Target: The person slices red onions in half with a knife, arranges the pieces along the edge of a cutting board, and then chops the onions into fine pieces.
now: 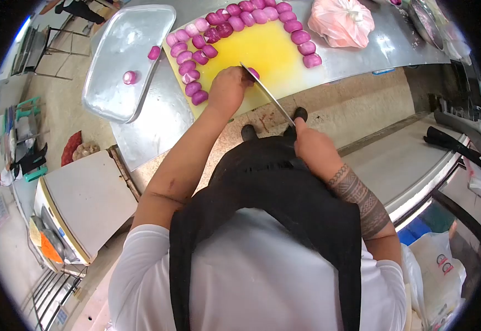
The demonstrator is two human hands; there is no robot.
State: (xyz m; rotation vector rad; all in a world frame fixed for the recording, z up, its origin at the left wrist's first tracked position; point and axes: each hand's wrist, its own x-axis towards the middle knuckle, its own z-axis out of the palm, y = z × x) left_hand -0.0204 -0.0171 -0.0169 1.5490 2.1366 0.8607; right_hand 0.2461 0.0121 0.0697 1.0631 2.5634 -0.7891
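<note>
- On the cutting board [276, 47]: purple onion [254, 73], left hand [229, 89] gripping it
- Just off the board's near edge: right hand [313, 144] clenched on knife [272, 98], blade at onion
- Left of board: clear tray [108, 55]

The knife [275, 99] has a long, straight, pale metal blade, set slantwise at the board's near edge, its tip pointing away from the body and its handle mostly covered. Beside the blade near its tip sits a purple onion [254, 73], only partly visible (whether the edge has cut into it is unclear). The cutting board [271, 47] is pale, yellow across its bare middle. Glossy, peeled-looking onions [300, 37] line its left, far and right edges, packed closely, with several further inward.
</note>
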